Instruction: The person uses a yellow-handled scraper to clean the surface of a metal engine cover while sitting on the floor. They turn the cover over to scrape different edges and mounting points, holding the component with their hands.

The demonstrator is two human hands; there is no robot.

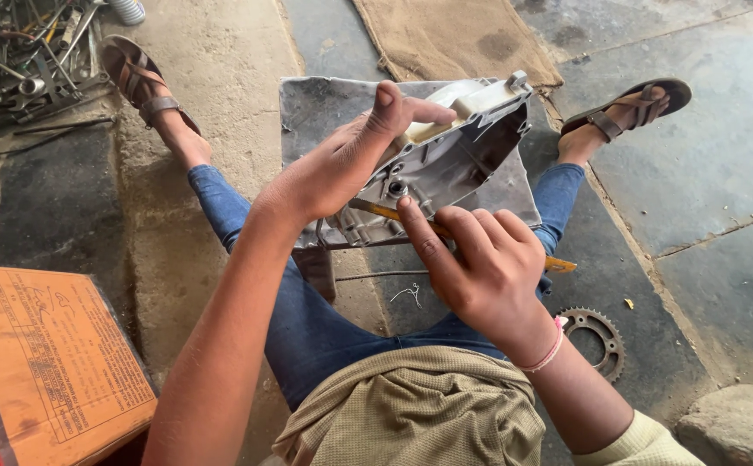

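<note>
A grey metal engine cover (458, 155) stands tilted on its edge between my legs, its hollow inner side facing me. My left hand (342, 160) grips its upper left rim, thumb raised over the top. My right hand (476, 267) holds a thin flat orange-brown blade (376, 210) against the cover's lower edge, the index finger pressing on it near a round hole. The blade's other end (562, 265) sticks out past my right hand.
A grey metal sheet (307, 112) lies under the cover. A toothed sprocket (597, 336) lies on the floor at the right, a wire clip (409, 295) in front. A pile of hand tools (22, 52) sits far left, an orange cardboard box (44, 362) near left, brown sacking (454, 39) ahead.
</note>
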